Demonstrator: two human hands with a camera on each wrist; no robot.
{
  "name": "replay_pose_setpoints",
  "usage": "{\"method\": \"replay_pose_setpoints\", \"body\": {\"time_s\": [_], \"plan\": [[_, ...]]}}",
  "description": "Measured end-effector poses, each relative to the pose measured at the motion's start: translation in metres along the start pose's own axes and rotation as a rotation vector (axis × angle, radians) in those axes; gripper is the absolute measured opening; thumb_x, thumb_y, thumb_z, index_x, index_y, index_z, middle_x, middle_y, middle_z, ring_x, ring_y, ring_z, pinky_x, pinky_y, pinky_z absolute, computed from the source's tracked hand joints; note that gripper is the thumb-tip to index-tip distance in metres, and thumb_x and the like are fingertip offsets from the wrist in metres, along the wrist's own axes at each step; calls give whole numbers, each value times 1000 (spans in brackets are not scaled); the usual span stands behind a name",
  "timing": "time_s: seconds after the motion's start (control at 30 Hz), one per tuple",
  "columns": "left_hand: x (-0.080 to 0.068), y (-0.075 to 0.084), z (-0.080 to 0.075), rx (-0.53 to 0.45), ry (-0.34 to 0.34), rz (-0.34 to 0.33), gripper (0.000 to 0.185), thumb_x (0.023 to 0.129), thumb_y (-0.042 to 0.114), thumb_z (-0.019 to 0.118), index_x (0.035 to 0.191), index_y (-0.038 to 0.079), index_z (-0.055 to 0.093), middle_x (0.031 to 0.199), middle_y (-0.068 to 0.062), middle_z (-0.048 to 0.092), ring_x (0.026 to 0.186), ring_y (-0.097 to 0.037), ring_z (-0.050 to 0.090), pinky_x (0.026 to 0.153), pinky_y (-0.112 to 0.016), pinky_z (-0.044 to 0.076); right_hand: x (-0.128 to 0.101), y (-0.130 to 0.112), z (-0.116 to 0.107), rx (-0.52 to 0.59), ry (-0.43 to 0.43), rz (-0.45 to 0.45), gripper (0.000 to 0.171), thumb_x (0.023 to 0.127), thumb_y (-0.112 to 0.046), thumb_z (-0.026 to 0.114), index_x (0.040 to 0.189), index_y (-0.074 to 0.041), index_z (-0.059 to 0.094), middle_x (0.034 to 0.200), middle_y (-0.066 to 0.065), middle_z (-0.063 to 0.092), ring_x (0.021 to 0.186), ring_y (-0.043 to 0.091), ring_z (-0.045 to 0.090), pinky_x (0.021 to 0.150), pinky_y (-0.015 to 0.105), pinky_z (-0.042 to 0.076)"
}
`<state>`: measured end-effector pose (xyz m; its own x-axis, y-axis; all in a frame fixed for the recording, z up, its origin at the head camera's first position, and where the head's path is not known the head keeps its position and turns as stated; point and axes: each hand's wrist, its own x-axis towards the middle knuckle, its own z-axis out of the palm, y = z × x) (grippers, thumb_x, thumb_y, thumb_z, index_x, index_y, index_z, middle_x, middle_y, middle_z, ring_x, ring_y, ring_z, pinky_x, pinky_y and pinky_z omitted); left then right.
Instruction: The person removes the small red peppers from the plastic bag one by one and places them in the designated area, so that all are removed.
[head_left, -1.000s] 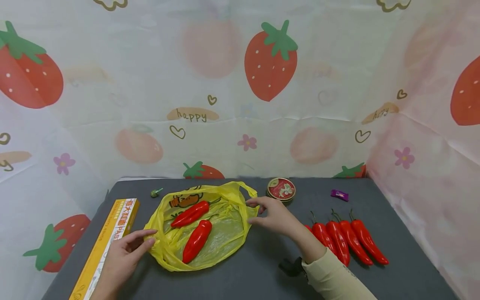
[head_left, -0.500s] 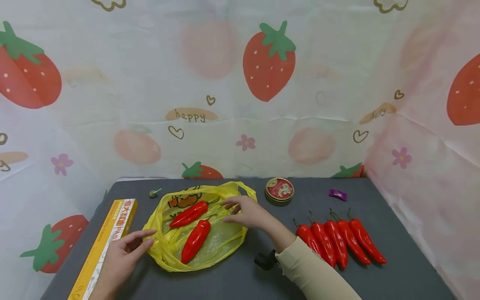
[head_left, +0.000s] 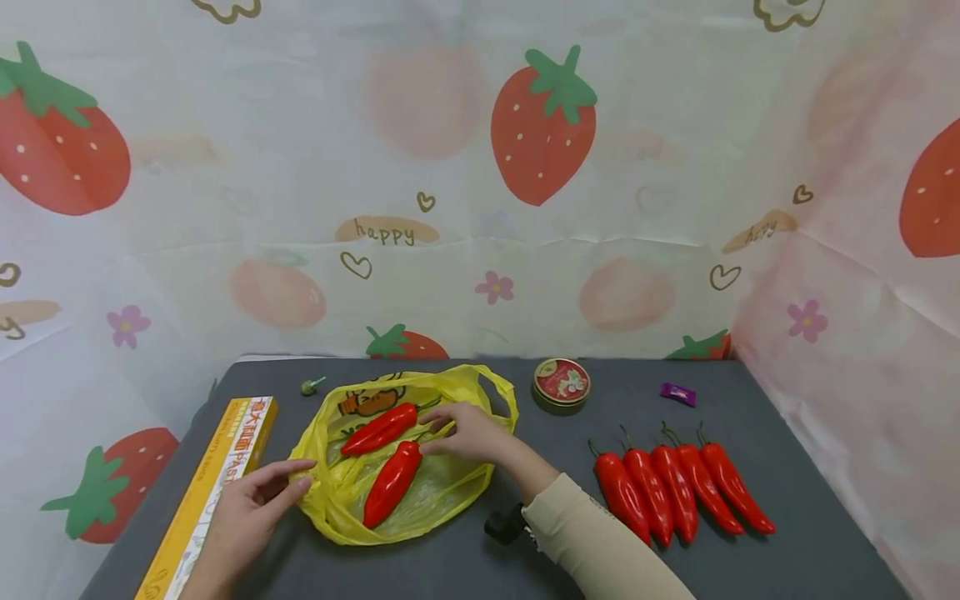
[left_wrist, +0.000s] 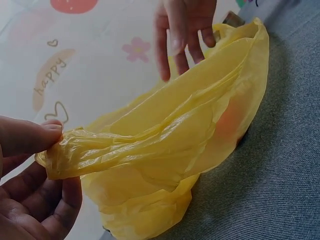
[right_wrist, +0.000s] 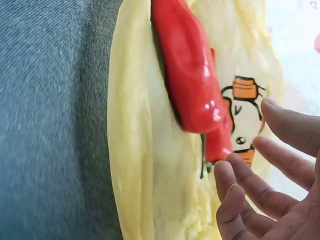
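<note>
My left hand (head_left: 247,512) pinches the left rim of a yellow plastic bag (head_left: 457,496) between thumb and fingers, which the left wrist view shows closely. The bag lies on its side with its mouth wide apart. Two red chili peppers rest inside: the upper one (head_left: 381,429) and the lower one (head_left: 393,485). Over the bag's mouth is my right hand (head_left: 471,433), its fingers loosely bent around no object. In the right wrist view, its fingertips (right_wrist: 225,170) overlap the stem end of the farther pepper (right_wrist: 220,142).
Several red chili peppers (head_left: 677,492) lie side by side at the right of the dark table. A round red tin (head_left: 562,383) and a purple packet (head_left: 678,394) sit toward the back. Along the left lies a yellow pasta box (head_left: 206,492), with a small green piece (head_left: 311,387) behind it.
My right hand has left the bag's right rim and moved leftward over the mouth, close to the two peppers. My left hand keeps its pinch on the left rim.
</note>
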<state>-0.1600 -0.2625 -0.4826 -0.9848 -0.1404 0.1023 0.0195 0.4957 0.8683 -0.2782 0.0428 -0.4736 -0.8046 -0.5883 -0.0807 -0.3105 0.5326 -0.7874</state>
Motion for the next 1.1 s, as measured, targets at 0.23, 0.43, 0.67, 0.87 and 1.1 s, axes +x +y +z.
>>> {"method": "replay_pose_setpoints", "body": {"time_s": [0.23,0.43,0.67,0.87,1.1], "plan": [[-2,-3,0,-7,7,19,29,96,27,71,118,8,74,95,3,73,73,-8,56,62,-23,49,11,-5,13,-2,-11,64,43,90,-31,78,128,-11,69,109,6,74,96,17,67,75,27,53],[-2,-3,-1,-11,3,22,30,96,26,71,118,7,74,97,4,73,74,-7,56,63,-22,49,17,-8,21,-47,-49,144,49,89,-42,77,128,-15,69,115,4,72,100,16,67,78,29,54],[0,-3,0,-7,-9,-15,32,96,30,71,120,8,73,101,3,73,76,-7,56,65,-22,49,19,-6,26,-91,-101,157,45,90,-42,76,129,-21,70,120,4,70,99,15,65,78,29,52],[0,0,-1,-2,-7,-20,33,96,30,71,121,8,73,101,1,72,77,-7,55,65,-21,48,17,1,25,65,-93,160,23,90,-31,77,110,-19,75,98,1,71,80,18,62,67,29,48],[0,-2,0,8,-3,-4,33,96,32,71,120,9,73,98,3,71,77,-7,55,64,-21,47,15,5,25,124,-43,152,19,94,-29,73,109,-17,74,86,9,70,67,18,57,60,28,45]]}}
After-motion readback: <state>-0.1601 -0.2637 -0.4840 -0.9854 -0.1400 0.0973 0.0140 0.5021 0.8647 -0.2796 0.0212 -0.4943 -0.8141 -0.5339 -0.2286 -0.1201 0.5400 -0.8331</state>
